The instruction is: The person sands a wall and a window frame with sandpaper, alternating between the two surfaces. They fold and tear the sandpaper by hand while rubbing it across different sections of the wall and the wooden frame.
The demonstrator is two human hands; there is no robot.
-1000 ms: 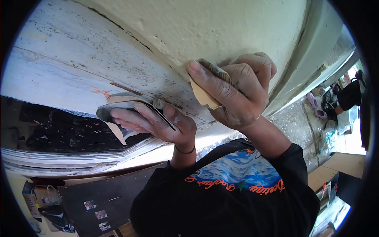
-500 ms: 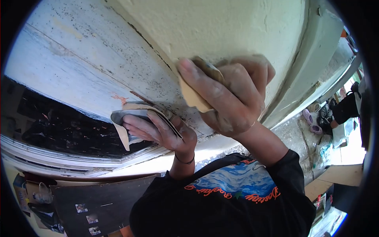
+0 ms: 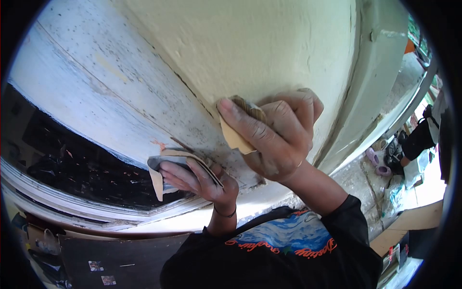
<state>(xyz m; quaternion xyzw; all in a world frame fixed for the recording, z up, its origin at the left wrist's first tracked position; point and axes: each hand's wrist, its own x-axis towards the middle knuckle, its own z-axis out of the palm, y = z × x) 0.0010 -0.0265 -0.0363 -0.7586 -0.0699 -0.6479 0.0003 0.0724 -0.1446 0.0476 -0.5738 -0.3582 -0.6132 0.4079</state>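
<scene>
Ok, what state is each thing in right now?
Left hand: gripping grey paper
Right hand: pinching tan paper
Grey paper: folded, one corner hanging
Tan paper: bent
White board: speckled, scuffed
Cream panel: dark crack along left edge
Purple shoes: on the floor

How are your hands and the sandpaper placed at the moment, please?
Left hand holding grey sandpaper, near white woodwork. Right hand pinching tan sandpaper at cream wall. Nothing seen blocking either hand.
</scene>
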